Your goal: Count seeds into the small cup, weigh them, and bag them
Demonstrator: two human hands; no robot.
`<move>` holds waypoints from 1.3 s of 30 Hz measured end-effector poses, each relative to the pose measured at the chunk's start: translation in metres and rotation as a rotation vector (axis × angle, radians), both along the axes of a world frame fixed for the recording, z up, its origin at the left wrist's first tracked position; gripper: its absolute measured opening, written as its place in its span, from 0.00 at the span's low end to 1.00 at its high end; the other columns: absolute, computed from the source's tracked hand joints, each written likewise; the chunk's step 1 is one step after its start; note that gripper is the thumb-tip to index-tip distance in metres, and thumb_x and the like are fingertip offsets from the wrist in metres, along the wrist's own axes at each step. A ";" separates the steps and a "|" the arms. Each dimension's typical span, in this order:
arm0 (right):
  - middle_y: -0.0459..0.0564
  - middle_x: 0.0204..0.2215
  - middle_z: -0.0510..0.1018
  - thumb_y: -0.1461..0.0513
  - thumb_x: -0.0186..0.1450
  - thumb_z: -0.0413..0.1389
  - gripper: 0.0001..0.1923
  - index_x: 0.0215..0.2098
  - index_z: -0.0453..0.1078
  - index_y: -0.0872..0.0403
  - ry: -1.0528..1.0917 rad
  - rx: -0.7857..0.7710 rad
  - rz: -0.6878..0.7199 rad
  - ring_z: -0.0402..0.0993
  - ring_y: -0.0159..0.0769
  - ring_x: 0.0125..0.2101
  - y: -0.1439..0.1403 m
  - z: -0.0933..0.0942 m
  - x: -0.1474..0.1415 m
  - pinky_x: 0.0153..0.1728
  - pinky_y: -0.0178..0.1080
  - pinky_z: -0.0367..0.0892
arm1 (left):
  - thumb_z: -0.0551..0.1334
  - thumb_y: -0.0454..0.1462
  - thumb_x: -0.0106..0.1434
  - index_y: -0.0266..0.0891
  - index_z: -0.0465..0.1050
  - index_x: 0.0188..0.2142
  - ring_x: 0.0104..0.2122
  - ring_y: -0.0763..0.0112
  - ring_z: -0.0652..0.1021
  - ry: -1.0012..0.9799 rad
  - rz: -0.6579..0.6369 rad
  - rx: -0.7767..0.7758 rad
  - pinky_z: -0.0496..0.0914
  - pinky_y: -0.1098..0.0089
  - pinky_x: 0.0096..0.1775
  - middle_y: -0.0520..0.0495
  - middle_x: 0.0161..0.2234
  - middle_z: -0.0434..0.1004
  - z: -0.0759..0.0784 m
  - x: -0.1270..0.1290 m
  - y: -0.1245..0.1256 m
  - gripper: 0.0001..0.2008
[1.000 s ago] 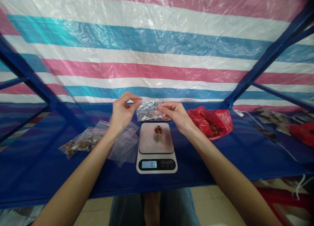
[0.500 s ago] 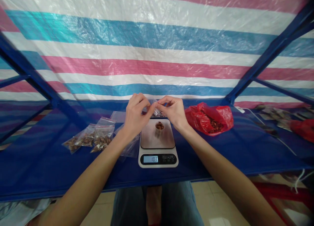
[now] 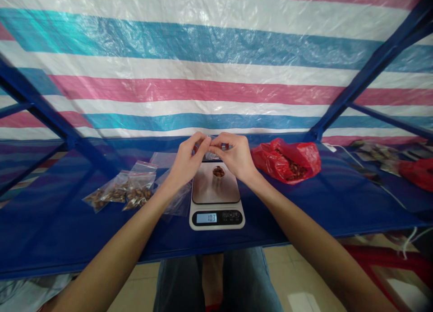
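Small clear bag (image 3: 212, 155) pinched between both hands, held just above far edge of scale (image 3: 216, 199). Left hand (image 3: 188, 158) fingers closed on bag's left top edge; right hand (image 3: 233, 156) fingers closed on its right top edge; fingertips of both hands almost touching. Bag mostly hidden by fingers. Below fingers: small cup (image 3: 218, 173) with brown pieces on scale, display lit. Left of fingers: filled bags (image 3: 125, 192) on blue tabletop (image 3: 304, 203). Right: red bag (image 3: 287, 160).

Bright even daylight, glare on tarp (image 3: 216, 54), wide-angle bowing at edges
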State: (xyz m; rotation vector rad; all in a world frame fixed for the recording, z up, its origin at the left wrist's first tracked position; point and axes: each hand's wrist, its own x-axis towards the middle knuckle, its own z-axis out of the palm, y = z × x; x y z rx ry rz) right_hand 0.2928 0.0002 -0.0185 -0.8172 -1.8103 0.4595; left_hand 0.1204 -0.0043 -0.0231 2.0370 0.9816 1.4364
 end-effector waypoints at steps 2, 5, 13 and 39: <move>0.49 0.29 0.83 0.56 0.70 0.63 0.13 0.31 0.83 0.51 0.010 -0.070 0.038 0.75 0.38 0.29 0.000 0.000 0.000 0.35 0.41 0.67 | 0.59 0.46 0.77 0.41 0.74 0.35 0.30 0.70 0.75 -0.007 -0.018 0.001 0.69 0.69 0.33 0.51 0.30 0.76 -0.001 -0.001 0.002 0.16; 0.49 0.28 0.84 0.56 0.68 0.63 0.13 0.30 0.85 0.52 0.054 -0.172 0.062 0.76 0.40 0.30 0.001 0.001 0.000 0.34 0.41 0.68 | 0.61 0.47 0.75 0.40 0.77 0.37 0.32 0.67 0.78 -0.030 -0.053 -0.032 0.73 0.68 0.35 0.49 0.32 0.80 -0.003 -0.002 0.005 0.15; 0.49 0.31 0.86 0.51 0.63 0.67 0.13 0.34 0.87 0.52 0.247 -0.332 0.171 0.76 0.37 0.29 0.009 -0.003 0.007 0.34 0.40 0.70 | 0.60 0.34 0.73 0.41 0.80 0.54 0.49 0.61 0.82 0.176 -0.057 0.116 0.78 0.61 0.50 0.43 0.50 0.83 -0.006 -0.009 0.007 0.14; 0.49 0.30 0.79 0.55 0.72 0.62 0.14 0.31 0.81 0.52 -0.033 -0.003 -0.037 0.70 0.36 0.30 0.006 0.000 0.004 0.35 0.41 0.64 | 0.65 0.32 0.70 0.40 0.77 0.50 0.39 0.66 0.82 0.215 0.181 0.287 0.75 0.66 0.45 0.48 0.41 0.84 -0.016 -0.006 0.005 0.10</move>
